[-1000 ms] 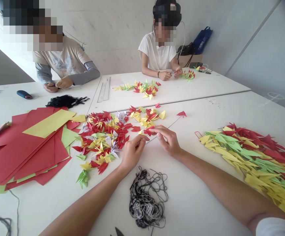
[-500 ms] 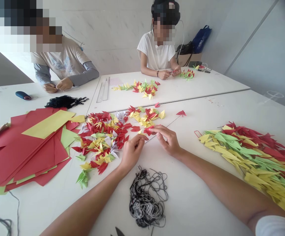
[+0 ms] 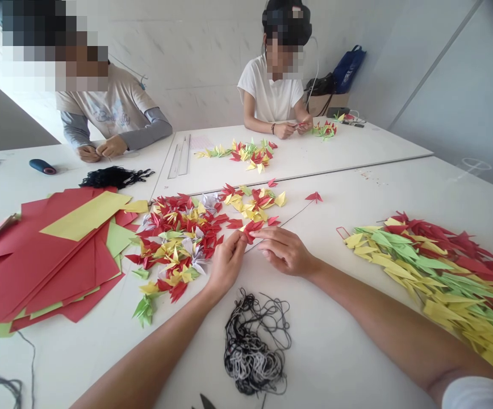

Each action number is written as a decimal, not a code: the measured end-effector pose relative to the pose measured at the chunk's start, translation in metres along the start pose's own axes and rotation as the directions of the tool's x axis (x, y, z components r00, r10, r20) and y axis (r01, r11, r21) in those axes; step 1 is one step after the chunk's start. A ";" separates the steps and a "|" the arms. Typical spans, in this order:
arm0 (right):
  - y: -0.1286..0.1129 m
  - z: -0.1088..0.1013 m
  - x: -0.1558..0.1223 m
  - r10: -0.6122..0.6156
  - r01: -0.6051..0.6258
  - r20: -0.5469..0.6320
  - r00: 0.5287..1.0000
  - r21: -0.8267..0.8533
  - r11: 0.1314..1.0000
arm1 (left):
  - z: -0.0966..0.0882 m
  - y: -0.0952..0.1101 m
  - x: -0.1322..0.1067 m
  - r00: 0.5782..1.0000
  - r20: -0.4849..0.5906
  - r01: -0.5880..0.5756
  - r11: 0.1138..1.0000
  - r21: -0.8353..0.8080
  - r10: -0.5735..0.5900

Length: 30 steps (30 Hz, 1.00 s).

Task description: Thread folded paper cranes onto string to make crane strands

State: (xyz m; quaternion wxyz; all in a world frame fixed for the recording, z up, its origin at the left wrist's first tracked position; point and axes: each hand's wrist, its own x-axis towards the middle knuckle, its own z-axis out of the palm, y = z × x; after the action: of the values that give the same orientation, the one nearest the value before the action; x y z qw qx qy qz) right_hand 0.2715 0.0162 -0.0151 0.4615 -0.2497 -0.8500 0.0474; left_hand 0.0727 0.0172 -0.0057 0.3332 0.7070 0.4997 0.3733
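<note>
A small folded red paper crane [image 3: 251, 228] is between my two hands. The fingers of my left hand [image 3: 228, 258] are pinched together at its left side. My right hand [image 3: 287, 250] has its fingertips on the crane's right side, the other fingers loosely curled. A thin dark string [image 3: 291, 217] runs from beneath my hands up to a red crane [image 3: 313, 197] at its far end. Beside my left hand lies a pile of red, yellow, green and white cranes [image 3: 178, 238]. A smaller group of cranes [image 3: 257, 204] lies just beyond my fingers.
A tangle of black and grey string [image 3: 255, 346] lies in front of me. Coloured paper sheets [image 3: 59, 255] cover the left. Strung cranes [image 3: 438, 267] lie at right. Across the white table [image 3: 340, 318] sit two people [image 3: 272, 91], [image 3: 110, 108], near black yarn [image 3: 114, 177] and a ruler [image 3: 182, 156].
My right hand has drawn back slightly toward me. The red crane has shifted left and nearer, against my left fingers. Another red crane behind my right hand has come into view.
</note>
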 end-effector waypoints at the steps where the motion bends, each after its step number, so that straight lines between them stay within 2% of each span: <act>1: 0.000 0.001 0.000 0.007 -0.007 -0.038 0.999 -0.009 1.000 | -0.001 0.001 -0.001 1.000 0.011 0.003 1.000 0.008 -0.003; 5: 0.002 0.002 0.000 0.111 -0.121 -0.251 0.961 -0.023 0.992 | -0.003 0.004 -0.003 0.999 0.038 -0.002 0.999 0.038 0.000; 7: 0.004 0.002 0.001 0.180 -0.191 -0.280 0.943 -0.011 0.982 | -0.003 0.005 -0.003 0.999 0.048 -0.022 0.999 0.048 0.020; 12: 0.006 0.004 0.000 0.265 -0.264 -0.209 0.941 0.033 0.964 | -0.001 0.006 -0.002 0.994 0.069 -0.095 0.993 0.065 0.090; 20: 0.009 0.010 -0.004 0.224 -0.222 -0.173 0.959 0.032 0.975 | -0.001 0.008 -0.002 0.995 0.096 -0.055 0.987 0.154 0.041; 26: 0.007 0.008 -0.002 0.233 -0.230 -0.113 0.966 0.035 0.973 | -0.002 0.012 -0.004 0.976 0.193 -0.122 0.989 0.087 0.103; 30: 0.006 0.008 -0.001 0.220 -0.216 -0.092 0.971 0.047 0.975 | -0.004 0.016 -0.005 0.970 0.232 -0.099 0.993 0.071 0.080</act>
State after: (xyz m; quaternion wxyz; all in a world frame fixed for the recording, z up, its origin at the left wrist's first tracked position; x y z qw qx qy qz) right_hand 0.2682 0.0216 -0.0223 0.4986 -0.3350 -0.7931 0.1011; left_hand 0.0757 0.0081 0.0090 0.3422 0.7800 0.4406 0.2835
